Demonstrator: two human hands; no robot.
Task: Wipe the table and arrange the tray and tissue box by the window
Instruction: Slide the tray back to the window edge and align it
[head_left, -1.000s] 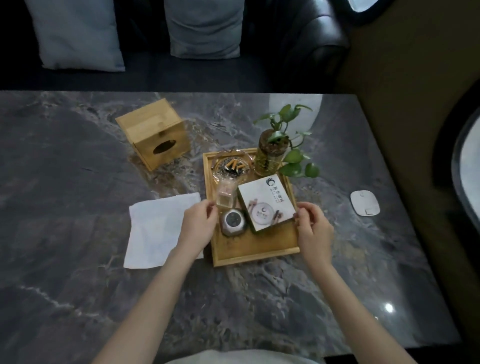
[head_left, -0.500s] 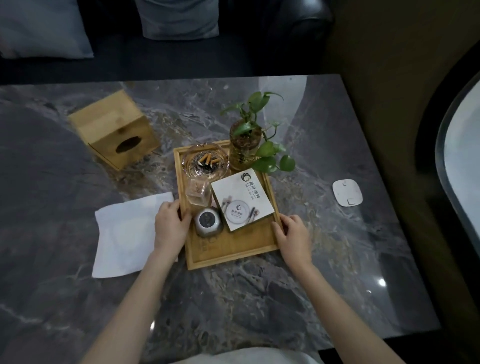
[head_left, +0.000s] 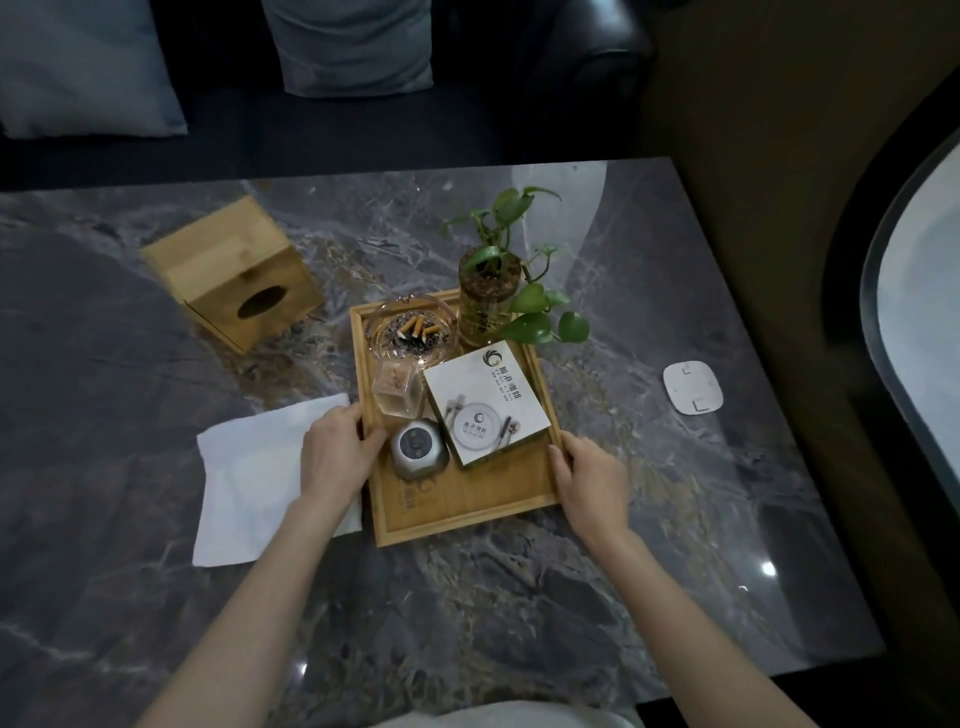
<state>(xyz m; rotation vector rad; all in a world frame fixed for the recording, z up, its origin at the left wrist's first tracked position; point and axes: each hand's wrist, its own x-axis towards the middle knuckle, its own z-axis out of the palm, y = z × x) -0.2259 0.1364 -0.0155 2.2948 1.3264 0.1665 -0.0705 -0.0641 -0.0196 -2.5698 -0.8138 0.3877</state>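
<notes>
A wooden tray (head_left: 467, 512) sits mid-table on the dark marble table (head_left: 467, 623). It carries a glass ashtray with butts, a small glass, a round metal gadget, a white box and a potted plant. My left hand (head_left: 337, 449) grips the tray's left rim. My right hand (head_left: 589, 475) grips its right rim. A wooden tissue box (head_left: 234, 286) stands tilted at the far left, apart from the tray. A white cloth (head_left: 249, 478) lies flat left of the tray, partly under my left forearm.
A small white flat device (head_left: 692, 387) lies on the table to the right of the tray. The window (head_left: 919, 332) curves along the right side, beyond a brown wall ledge. A dark sofa with grey cushions (head_left: 353, 47) runs behind the table.
Both hands have slid a little nearer along the tray's side rims and closed on them. The view has swung, so the scene shifts in frame; the tray's spot on the table looks the same.
</notes>
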